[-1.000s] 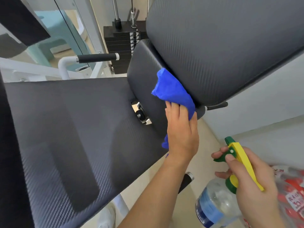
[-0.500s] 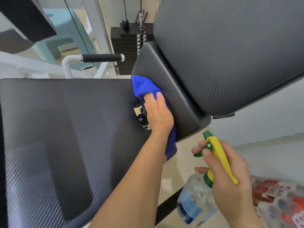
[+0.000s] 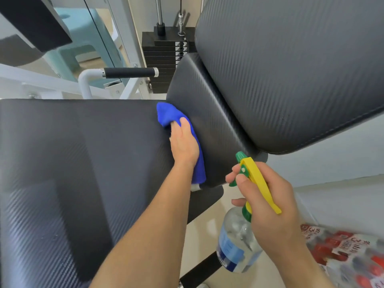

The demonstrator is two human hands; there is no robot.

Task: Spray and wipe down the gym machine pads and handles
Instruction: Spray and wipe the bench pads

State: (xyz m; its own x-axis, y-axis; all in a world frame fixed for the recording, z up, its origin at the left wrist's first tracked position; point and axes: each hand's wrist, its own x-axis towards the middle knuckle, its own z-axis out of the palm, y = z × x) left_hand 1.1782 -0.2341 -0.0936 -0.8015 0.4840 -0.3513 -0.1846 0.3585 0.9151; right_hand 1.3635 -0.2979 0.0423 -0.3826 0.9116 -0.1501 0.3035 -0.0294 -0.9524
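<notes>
Blue microfibre cloth [image 3: 178, 129] pressed flat against side face of narrow black pad [image 3: 207, 121], at junction with large seat pad [image 3: 83, 163]. Left hand [image 3: 184, 145] laid over cloth, fingers [image 3: 184, 123] extended and held together, palm bearing on fabric; upper fold of cloth projecting beyond fingertips, lower tail hanging past wrist toward bottom corner of narrow pad. Right hand [image 3: 268, 206] wrapped around neck of clear spray bottle [image 3: 236, 244], fingers closed on green-and-yellow trigger head [image 3: 254, 179], index finger resting on trigger; green nozzle directed toward narrow pad, just beside its lower edge, not touching. Bottle part-filled with clear liquid, blue label on body.

Black carbon-weave vinyl on all pads. Large upper pad [image 3: 291, 69] overhanging narrow pad at right. Black weight stack [image 3: 166, 59] with chrome guide rod and cable located behind pads. White frame tube with black foam-grip handle [image 3: 129, 72] beyond far edge of seat pad. Pale teal stool [image 3: 83, 38] visible behind glass panel. Light floor below; red-and-white printed packaging [image 3: 342, 252] at lower right, blurred.
</notes>
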